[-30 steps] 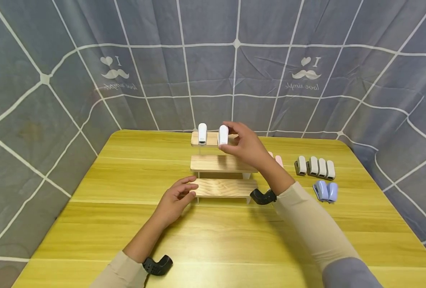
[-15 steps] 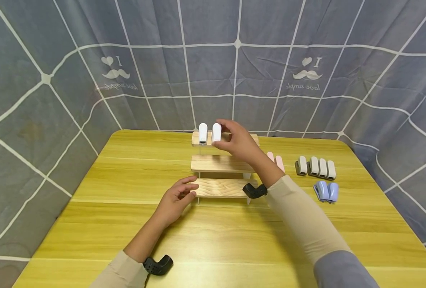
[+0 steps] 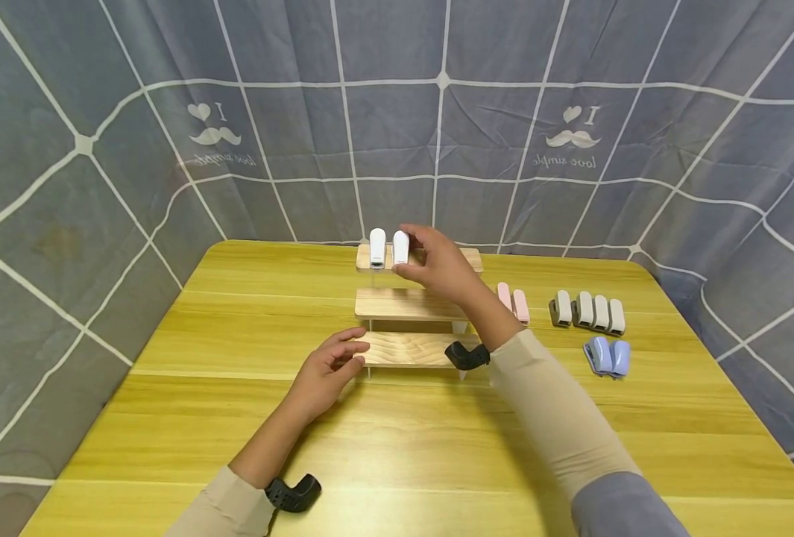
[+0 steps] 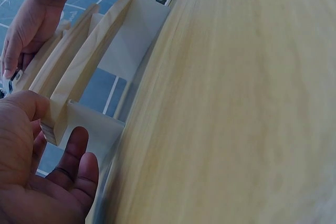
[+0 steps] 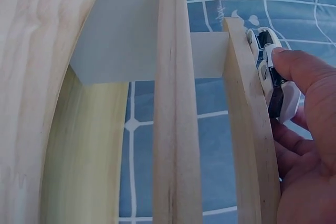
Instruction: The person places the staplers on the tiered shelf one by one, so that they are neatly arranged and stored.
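A three-step wooden display stand (image 3: 417, 350) stands on the table. On its top step, at the left, sits a white mini stapler (image 3: 377, 248). Just right of it, my right hand (image 3: 440, 265) pinches a second white stapler (image 3: 400, 247) between thumb and fingers; in the right wrist view this stapler (image 5: 281, 90) is right at the step's surface. My left hand (image 3: 326, 373) is at the left end of the lowest step, its fingers relaxed. The left wrist view has its thumb (image 4: 31, 103) against the board's end, the other fingers loose beside the white leg (image 4: 92, 124).
Right of the stand lie two pink staplers (image 3: 513, 302), partly behind the right forearm. Farther right are several white staplers with grey bases (image 3: 600, 312) in a row, and two blue staplers (image 3: 607, 356) in front of them. A grey checked curtain (image 3: 397, 127) surrounds the table.
My right hand has moved left along the top step with the second white stapler, bringing it close beside the first. My left hand has stayed in place.
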Tool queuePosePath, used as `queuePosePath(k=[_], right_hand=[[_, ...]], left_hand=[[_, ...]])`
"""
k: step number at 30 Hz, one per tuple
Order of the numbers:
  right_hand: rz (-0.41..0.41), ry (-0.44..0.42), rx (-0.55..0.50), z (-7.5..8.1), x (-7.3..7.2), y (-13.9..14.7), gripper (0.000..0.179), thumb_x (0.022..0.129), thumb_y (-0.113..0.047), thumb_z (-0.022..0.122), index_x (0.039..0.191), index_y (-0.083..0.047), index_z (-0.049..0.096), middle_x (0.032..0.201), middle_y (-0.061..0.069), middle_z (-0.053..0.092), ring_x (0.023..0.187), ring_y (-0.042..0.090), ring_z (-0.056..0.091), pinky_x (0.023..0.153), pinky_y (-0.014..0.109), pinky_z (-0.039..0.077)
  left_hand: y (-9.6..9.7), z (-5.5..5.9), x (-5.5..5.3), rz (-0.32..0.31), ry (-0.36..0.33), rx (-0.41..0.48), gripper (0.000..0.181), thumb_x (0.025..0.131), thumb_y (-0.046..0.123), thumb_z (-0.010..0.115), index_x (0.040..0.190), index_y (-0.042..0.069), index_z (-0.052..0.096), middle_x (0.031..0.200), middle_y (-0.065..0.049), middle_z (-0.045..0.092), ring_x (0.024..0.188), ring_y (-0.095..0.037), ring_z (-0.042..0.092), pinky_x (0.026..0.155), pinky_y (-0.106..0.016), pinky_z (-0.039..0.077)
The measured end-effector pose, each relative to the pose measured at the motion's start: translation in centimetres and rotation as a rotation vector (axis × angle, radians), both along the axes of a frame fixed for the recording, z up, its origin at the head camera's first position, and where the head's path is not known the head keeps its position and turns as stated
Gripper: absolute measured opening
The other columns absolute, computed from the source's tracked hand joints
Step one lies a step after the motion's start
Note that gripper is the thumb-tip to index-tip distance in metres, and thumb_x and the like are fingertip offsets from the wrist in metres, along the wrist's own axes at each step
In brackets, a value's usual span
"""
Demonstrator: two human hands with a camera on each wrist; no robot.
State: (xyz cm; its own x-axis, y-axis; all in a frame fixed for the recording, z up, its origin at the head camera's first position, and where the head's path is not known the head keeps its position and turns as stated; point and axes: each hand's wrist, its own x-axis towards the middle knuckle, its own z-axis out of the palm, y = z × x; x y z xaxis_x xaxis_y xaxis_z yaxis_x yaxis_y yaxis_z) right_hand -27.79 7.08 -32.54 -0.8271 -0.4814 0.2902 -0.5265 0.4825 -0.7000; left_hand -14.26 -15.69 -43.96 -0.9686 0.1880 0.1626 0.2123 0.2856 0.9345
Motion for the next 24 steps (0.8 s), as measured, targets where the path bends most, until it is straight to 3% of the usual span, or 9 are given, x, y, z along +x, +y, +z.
queuePosePath(k=[8,13,24], right_hand=[[-0.046,0.045,0.088,0.06,0.07,-0.20,0.073,0.090,-0.025,0.076,0.149,-0.001,0.041,0.133,0.013,0.054,0.113,0.022,0.053,0.097,0.037,0.045],[-0.068,0.059,0.124,-0.09,0.21,-0.14,0.075,0.091,-0.030,0.074,0.151,-0.002,0.039,0.137,0.014,0.052,0.119,0.023,0.051,0.101,0.038,0.042],[-0.073,0.051,0.135,-0.24,0.27,-0.08,0.075,0.092,-0.033,0.072,0.152,-0.006,0.038,0.139,0.011,0.052,0.118,0.020,0.052,0.100,0.037,0.043]], left_hand=[[0.11,0.08,0.04,0.007,-0.004,-0.003,0.022,0.098,0.012,0.064,0.118,0.006,0.071,0.143,0.001,0.053,0.115,-0.020,0.057,0.088,-0.029,0.048],[0.26,0.00,0.04,0.006,0.000,-0.005,0.021,0.098,0.012,0.064,0.117,0.007,0.072,0.143,0.001,0.053,0.117,-0.020,0.057,0.089,-0.030,0.048],[0.22,-0.21,0.08,0.005,0.015,-0.007,0.021,0.099,0.011,0.063,0.117,0.006,0.072,0.142,0.000,0.054,0.116,-0.020,0.057,0.089,-0.029,0.049]])
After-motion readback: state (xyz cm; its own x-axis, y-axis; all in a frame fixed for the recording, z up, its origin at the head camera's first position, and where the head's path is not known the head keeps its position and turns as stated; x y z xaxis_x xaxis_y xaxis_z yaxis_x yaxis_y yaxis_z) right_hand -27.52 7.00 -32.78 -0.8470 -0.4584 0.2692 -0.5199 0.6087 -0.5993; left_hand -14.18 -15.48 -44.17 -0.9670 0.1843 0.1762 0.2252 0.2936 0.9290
